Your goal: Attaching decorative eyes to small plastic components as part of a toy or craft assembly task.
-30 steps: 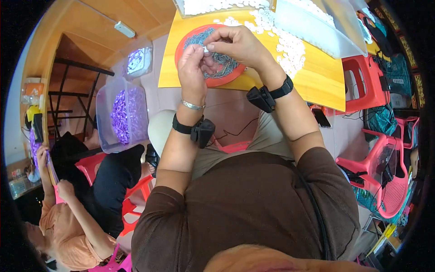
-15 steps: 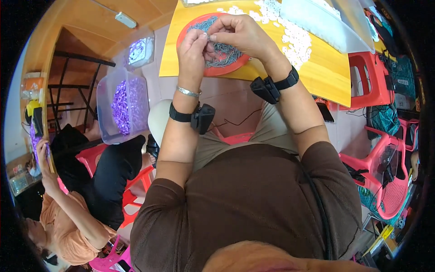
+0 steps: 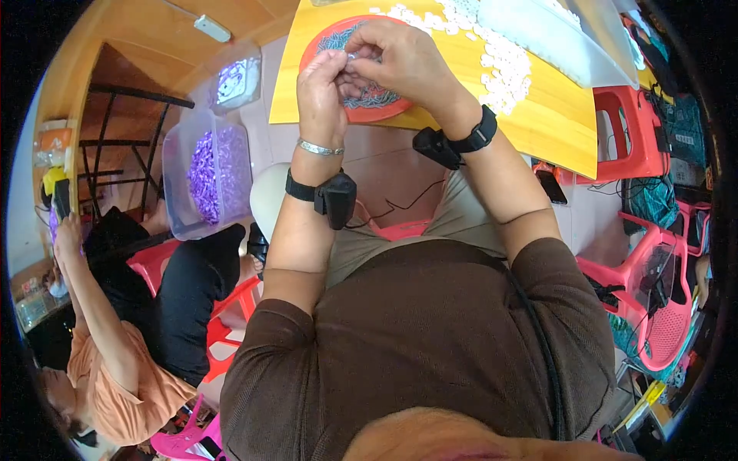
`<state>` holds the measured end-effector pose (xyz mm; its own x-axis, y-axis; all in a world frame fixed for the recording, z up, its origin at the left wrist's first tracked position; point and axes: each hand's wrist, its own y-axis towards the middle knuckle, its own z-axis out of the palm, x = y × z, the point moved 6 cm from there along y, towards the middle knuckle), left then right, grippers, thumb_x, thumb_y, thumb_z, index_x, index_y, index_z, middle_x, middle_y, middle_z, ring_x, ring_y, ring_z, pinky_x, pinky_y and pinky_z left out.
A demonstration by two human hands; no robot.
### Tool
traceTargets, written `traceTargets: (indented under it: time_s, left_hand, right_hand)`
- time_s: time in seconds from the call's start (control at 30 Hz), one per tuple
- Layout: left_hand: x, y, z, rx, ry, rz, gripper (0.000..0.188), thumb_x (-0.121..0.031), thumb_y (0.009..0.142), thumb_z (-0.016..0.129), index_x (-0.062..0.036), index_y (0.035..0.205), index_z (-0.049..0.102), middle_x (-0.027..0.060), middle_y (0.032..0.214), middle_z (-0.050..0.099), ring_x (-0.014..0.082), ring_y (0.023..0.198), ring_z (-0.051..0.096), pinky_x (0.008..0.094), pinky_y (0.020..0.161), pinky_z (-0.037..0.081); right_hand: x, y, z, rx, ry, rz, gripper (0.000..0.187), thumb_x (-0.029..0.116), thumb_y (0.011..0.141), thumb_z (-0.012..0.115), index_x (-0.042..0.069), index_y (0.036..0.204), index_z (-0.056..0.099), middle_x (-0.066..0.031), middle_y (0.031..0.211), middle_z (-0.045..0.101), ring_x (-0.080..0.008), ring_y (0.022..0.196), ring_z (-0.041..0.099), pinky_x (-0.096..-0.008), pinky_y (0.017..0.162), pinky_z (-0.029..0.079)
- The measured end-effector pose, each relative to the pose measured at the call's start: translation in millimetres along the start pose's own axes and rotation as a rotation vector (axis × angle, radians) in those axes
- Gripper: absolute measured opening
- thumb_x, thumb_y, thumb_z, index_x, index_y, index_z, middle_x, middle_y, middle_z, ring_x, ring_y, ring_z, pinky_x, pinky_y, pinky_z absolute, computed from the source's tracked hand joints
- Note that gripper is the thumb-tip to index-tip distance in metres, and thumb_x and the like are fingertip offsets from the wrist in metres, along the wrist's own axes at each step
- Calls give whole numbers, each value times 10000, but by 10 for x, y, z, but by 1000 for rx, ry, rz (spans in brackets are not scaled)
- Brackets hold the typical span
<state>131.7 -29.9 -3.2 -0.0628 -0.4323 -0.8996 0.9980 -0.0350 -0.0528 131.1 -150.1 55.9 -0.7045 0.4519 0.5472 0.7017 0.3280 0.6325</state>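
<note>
Over a red round basin (image 3: 314, 48), my left hand (image 3: 321, 84) and my right hand (image 3: 403, 60) meet fingertip to fingertip. The left thumb and forefinger are closed on a small whitish piece (image 3: 351, 57), mostly covered by the fingers. My right hand is closed in a pinch against that spot; what it holds is too small and hidden to name. Inside the basin lies a heap of thin grey metal pieces, like screws or pins (image 3: 378, 99). Many small white plastic pieces (image 3: 507, 71) are scattered on the yellow table (image 3: 550, 127), right of the basin.
A translucent bin (image 3: 596, 58) stands on the table at the far right. On the floor to the left is a clear tub of purple pieces (image 3: 204, 180). A red stool (image 3: 626, 134) stands beside the table. A co-worker in an orange shirt (image 3: 127, 384) sits at left.
My right wrist has turned and shifted slightly left, and my left hand has tilted a little. The fingertips stay together over the basin. The co-worker's arm has moved.
</note>
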Motion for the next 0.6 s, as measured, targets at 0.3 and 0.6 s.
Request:
traceTargets:
  time_s: [0.3,0.6]
  left_hand:
    - [-25,48,-15,106,258,-17,160,-134,874,471,-28,788,554,52,686,590,117,574,561,199,513,433]
    - [-157,67,-175,-8,309,45,169,-148,876,453,-38,792,551,33,648,557,110,533,519,204,494,392]
  right_hand:
    - [9,13,-33,-37,-140,-207,123,161,729,588,85,809,642,-86,787,618,-262,792,601,-362,690,482]
    - [-464,-77,35,392,-510,203,142,177,736,620,85,841,649,-114,821,625,-285,777,603,-370,674,485]
